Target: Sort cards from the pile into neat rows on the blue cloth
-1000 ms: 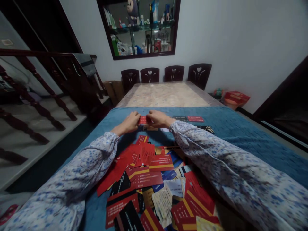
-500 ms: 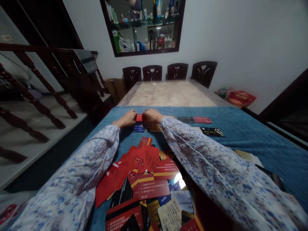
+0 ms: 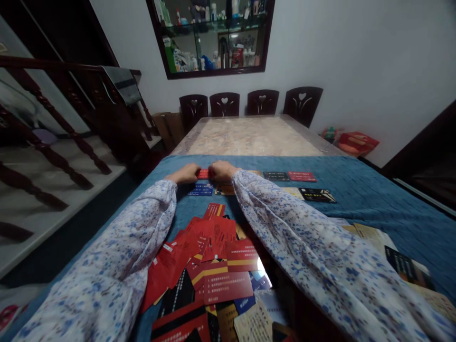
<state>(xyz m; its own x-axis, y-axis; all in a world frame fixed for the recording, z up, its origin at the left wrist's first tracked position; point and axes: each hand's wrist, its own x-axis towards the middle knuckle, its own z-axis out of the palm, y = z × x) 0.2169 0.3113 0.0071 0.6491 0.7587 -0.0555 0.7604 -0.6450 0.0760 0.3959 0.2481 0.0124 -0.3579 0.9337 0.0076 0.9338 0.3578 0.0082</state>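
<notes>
A red card point(image 3: 204, 174) lies near the far edge of the blue cloth, between my two hands. At its left end, my left hand point(image 3: 187, 174) has its fingers closed on the card. My right hand point(image 3: 223, 171), also closed, holds the right end and covers part of it. Just below, a blue card point(image 3: 201, 189) and a brown-gold card point(image 3: 224, 190) lie side by side. A dark card point(image 3: 275, 176) and another red card point(image 3: 302, 176) continue the row to the right. Nearer me, a loose pile of red cards point(image 3: 223, 285) spreads between my sleeves.
A black card point(image 3: 316, 194) lies right of my right forearm, with several more cards point(image 3: 406, 266) beyond that sleeve. The blue cloth point(image 3: 370, 194) covers the near part of the table point(image 3: 249, 135). Chairs point(image 3: 263, 102) stand at the far end.
Both hands stay at the red card, with only a slight shift. The view has tilted a little, and more of the cards beside my right sleeve show.
</notes>
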